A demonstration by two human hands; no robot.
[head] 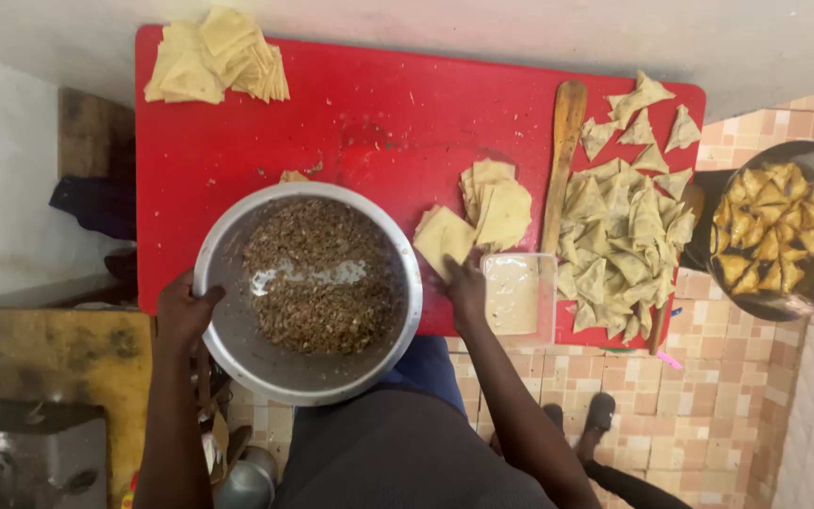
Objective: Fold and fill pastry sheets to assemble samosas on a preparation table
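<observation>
Red worktop (369, 113): holds everything.
Metal bowl (237, 330): brown filling inside, at the near edge.
Left hand (184, 311): grip pinching the bowl's rim.
Right hand (464, 286): grip pressed on a pastry sheet (441, 236), beside the bowl.

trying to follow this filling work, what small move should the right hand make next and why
Probably lift one pastry sheet off the near stack: the right hand already rests on its edge, while the left hand steadies the metal bowl of minced filling beside it.
</observation>
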